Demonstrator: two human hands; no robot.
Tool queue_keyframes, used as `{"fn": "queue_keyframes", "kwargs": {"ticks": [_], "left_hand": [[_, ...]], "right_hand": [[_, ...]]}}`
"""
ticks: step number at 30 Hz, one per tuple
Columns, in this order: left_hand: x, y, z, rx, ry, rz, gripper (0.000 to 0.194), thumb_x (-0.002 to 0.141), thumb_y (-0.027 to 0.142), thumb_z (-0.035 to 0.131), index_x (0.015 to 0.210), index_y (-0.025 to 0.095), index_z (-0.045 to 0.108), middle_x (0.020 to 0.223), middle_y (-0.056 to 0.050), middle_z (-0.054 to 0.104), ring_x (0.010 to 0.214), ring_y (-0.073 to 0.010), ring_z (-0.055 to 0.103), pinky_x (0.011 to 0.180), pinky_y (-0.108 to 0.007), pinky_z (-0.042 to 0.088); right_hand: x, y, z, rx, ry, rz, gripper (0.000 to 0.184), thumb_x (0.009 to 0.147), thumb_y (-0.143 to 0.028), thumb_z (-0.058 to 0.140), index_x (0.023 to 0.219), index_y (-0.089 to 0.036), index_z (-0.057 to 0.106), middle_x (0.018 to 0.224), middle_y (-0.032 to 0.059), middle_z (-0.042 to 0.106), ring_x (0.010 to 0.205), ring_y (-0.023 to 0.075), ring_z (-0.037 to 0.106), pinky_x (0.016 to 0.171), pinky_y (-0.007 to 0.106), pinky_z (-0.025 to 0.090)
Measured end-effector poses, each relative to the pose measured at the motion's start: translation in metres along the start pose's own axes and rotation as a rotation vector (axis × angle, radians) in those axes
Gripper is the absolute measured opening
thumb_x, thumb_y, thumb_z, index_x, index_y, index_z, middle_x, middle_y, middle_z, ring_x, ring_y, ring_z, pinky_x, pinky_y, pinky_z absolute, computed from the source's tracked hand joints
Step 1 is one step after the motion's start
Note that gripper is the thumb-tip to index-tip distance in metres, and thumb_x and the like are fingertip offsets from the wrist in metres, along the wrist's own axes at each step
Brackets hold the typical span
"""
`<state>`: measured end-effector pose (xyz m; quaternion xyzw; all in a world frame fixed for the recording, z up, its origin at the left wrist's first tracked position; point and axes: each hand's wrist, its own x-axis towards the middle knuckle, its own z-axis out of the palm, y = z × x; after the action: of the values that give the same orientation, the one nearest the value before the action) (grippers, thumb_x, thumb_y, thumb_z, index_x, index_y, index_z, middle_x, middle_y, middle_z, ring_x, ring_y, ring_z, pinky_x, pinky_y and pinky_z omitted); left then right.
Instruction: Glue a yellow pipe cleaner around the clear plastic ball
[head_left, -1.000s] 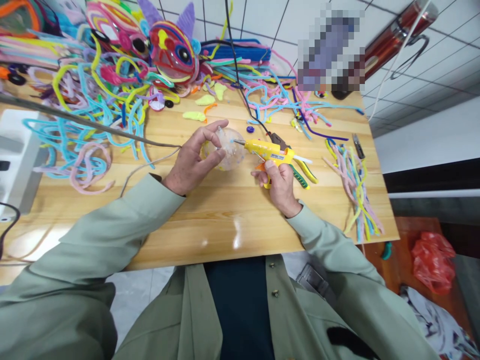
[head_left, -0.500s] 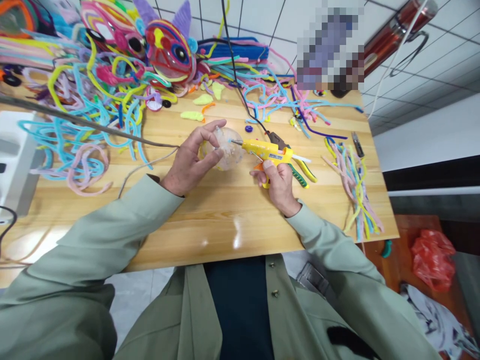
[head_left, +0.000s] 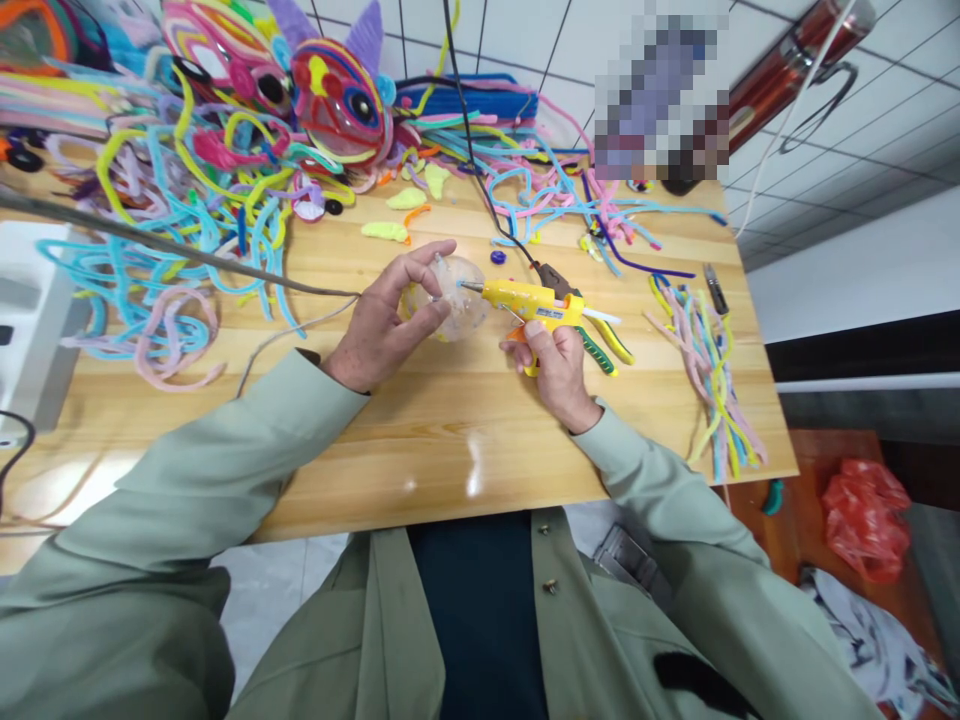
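The clear ball (head_left: pixel 469 318) sits on or just above the bench (head_left: pixel 450 450), between the two hands: right under the fingers of the left hand (head_left: pixel 386 325) and in front of the yellow glue gun (head_left: pixel 523 298) in the right hand (head_left: pixel 556 365). The left grip is narrow, thumb and forefinger curled over the ball's left side. The right grip is wrapped around the gun's handle, and the metal nozzle (head_left: pixel 472 287) points left, over the ball's right half.

Little differs from half a second ago — the nozzle tip lies slightly farther left over the ball, while both hands have kept nearly the same pose. The blue button (head_left: pixel 497 257) beyond the ball is where it was.

The left hand covers part of the ball, and whether its thumb and forefinger pinch the ball or some small piece cannot be told; nor can contact between nozzle and ball. The pliers (head_left: pixel 598 352) are partly hidden behind the gun. A pixelated patch (head_left: pixel 660 100) covers an area beside the red flask (head_left: pixel 795 75) — and the white box (head_left: pixel 46 395) is cut off at the left edge.
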<state>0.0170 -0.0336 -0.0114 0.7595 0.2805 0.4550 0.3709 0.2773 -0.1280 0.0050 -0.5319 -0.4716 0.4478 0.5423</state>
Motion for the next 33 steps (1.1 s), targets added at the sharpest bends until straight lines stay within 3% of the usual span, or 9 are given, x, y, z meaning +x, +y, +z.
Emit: {"fn": "queue_keyframes", "kwargs": {"ticks": [2, 8, 15, 21, 33], "left_hand": [[0.0001, 0.0004, 0.0003, -0.017, 0.003, 0.003, 0.042, 0.115, 0.069, 0.076, 0.120, 0.029, 0.064, 0.178, -0.011, 0.067, 0.170, -0.0360, 0.062, 0.146, -0.068, 0.048], [-0.0006, -0.0001, -0.0004, -0.027, 0.005, -0.002, 0.039, 0.116, 0.067, 0.076, 0.121, 0.030, 0.065, 0.177, -0.011, 0.067, 0.170, -0.0360, 0.061, 0.147, -0.067, 0.047], [-0.0010, 0.0001, -0.0006, -0.004, -0.010, 0.022, 0.032, 0.117, 0.062, 0.074, 0.127, 0.033, 0.066, 0.179, -0.009, 0.066, 0.170, -0.0354, 0.062, 0.146, -0.066, 0.047], [-0.0009, 0.0033, -0.0002, 0.011, 0.004, -0.008, 0.041, 0.115, 0.071, 0.073, 0.130, 0.033, 0.066, 0.178, -0.011, 0.067, 0.170, -0.0370, 0.062, 0.146, -0.068, 0.047], [0.0003, 0.0052, 0.0009, 0.016, 0.003, -0.026, 0.045, 0.114, 0.073, 0.072, 0.132, 0.033, 0.067, 0.177, -0.013, 0.068, 0.170, -0.0387, 0.062, 0.145, -0.070, 0.047]], "right_hand": [[0.0002, -0.0002, 0.0011, 0.015, 0.002, 0.002, 0.078, 0.091, -0.094, 0.082, 0.058, -0.026, 0.066, 0.051, -0.0040, 0.055, 0.057, 0.0150, 0.066, 0.079, 0.035, 0.069], [-0.0005, -0.0007, 0.0024, 0.051, 0.012, -0.007, 0.079, 0.091, -0.096, 0.080, 0.058, -0.027, 0.062, 0.050, -0.0075, 0.050, 0.048, 0.0115, 0.051, 0.084, 0.040, 0.073], [0.0014, -0.0023, 0.0042, 0.007, 0.020, 0.026, 0.079, 0.087, -0.098, 0.081, 0.060, -0.027, 0.062, 0.051, -0.0056, 0.053, 0.054, 0.0144, 0.061, 0.084, 0.038, 0.072], [-0.0002, -0.0058, 0.0050, 0.043, 0.030, 0.024, 0.081, 0.087, -0.100, 0.080, 0.057, -0.028, 0.057, 0.049, -0.0080, 0.047, 0.048, 0.0115, 0.050, 0.086, 0.042, 0.075], [0.0002, -0.0044, 0.0034, 0.061, 0.015, 0.012, 0.081, 0.090, -0.098, 0.080, 0.058, -0.027, 0.057, 0.050, -0.0081, 0.048, 0.048, 0.0108, 0.052, 0.084, 0.039, 0.074]]}}
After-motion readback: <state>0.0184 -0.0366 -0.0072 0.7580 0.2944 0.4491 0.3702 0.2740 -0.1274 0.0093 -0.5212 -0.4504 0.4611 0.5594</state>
